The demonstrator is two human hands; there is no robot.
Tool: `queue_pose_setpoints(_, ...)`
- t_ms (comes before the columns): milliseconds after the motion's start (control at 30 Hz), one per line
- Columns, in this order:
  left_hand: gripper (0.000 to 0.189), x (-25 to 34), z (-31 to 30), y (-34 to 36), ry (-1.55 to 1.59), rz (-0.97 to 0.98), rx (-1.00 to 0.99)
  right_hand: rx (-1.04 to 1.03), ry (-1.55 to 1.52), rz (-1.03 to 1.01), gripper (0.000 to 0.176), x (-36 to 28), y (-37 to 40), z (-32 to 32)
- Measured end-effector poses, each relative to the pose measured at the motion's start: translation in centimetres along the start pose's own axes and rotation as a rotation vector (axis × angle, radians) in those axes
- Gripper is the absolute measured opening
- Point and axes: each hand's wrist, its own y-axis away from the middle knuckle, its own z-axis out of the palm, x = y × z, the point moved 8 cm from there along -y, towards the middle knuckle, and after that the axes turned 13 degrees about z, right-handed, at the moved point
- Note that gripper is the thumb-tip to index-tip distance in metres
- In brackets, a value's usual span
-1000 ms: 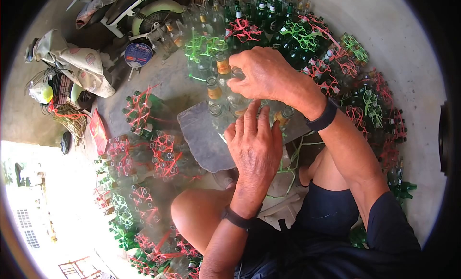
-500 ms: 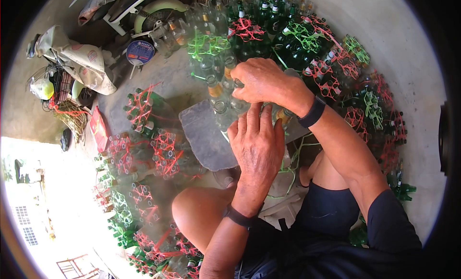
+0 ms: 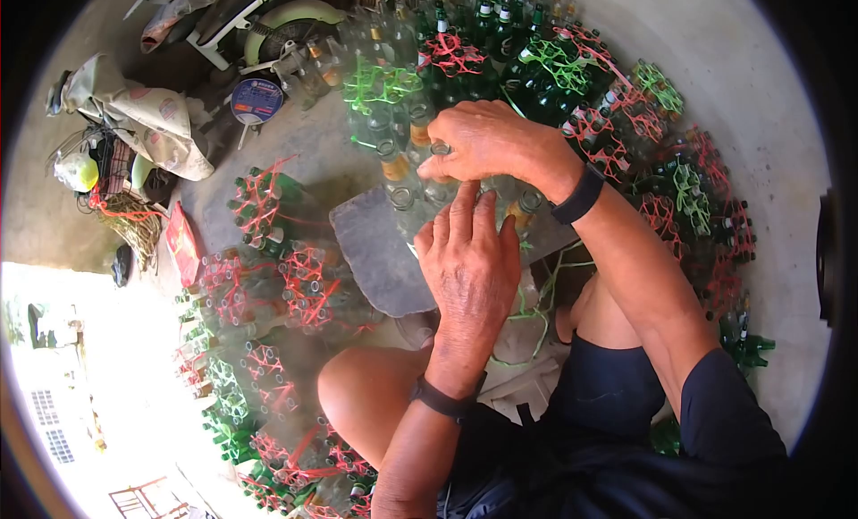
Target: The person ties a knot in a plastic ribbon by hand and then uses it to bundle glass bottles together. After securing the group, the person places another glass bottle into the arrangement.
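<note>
A tight cluster of clear glass bottles [image 3: 402, 200] stands upright on a dark stone slab [image 3: 380, 260], some with brownish labels at the neck. My right hand [image 3: 500, 143] reaches over them from the right. Its thumb and forefinger close around the neck of one bottle [image 3: 440, 150]; the other fingertips are hidden. Just below, my left hand [image 3: 469, 269] lies over the near side of the cluster with its fingers stretched out against the bottles. Loose green strapping [image 3: 545, 318] hangs down beside the slab, near my knees.
Green bottles [image 3: 500, 45] bound with red and green strapping crowd the back and right, along a wall. More strapped bundles [image 3: 308, 286] stand at the left. A round blue fan [image 3: 256, 101], sacks [image 3: 147, 117] and a red bag [image 3: 181, 242] lie farther off.
My right hand has shifted slightly up and left around the bottle neck. My left hand has moved a little left and its fingers have spread slightly. The view has shifted a bit.
</note>
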Motion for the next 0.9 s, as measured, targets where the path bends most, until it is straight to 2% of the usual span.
queue_pose_setpoints(100,0.034,0.0,0.0,0.0,-0.009,0.001,0.003,0.034,-0.092,0.003,0.036,0.4,0.0,-0.6)
queue_pose_setpoints(167,0.034,-0.1,0.3,0.0,0.000,0.005,-0.006,0.114,-0.171,-0.075,0.033,0.4,-0.1,-0.6)
queue_pose_setpoints(467,0.031,-0.1,0.6,0.2,-0.045,0.007,-0.025,0.042,-0.224,-0.038,0.032,1.0,-0.6,-0.1)
queue_pose_setpoints(633,0.030,0.1,0.5,0.0,-0.060,0.022,-0.040,0.090,-0.250,-0.009,0.035,1.7,0.2,0.2)
queue_pose_setpoints(900,0.034,0.2,0.5,0.0,-0.052,0.049,-0.051,0.428,-0.315,-0.079,0.032,4.0,3.1,-4.8)
